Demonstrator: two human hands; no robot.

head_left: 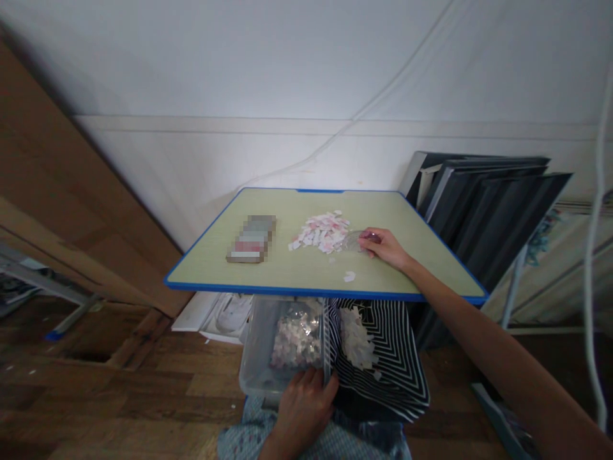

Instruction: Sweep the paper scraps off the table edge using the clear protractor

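On the table, my right hand (383, 246) pinches a small clear plastic bag (353, 241) at the right edge of a pile of pale pink and white petal-like pieces (320, 231). A loose white piece (349, 276) lies nearer the table's front edge. Below, my left hand (309, 399) has its fingers curled over the near right rim of a clear plastic bin (258, 377) on my lap. Inside that bin sit shiny packets of similar pieces (299, 335). Beside it, a black-and-white striped bag (402, 358) holds loose whitish pieces (357, 338).
The pale table (373, 203) has a blue rim. A blurred-out rectangular object (251, 239) lies on its left side. Dark flat panels (498, 204) lean against the wall at right, brown cardboard (71, 160) at left. A white box (230, 316) stands under the table.
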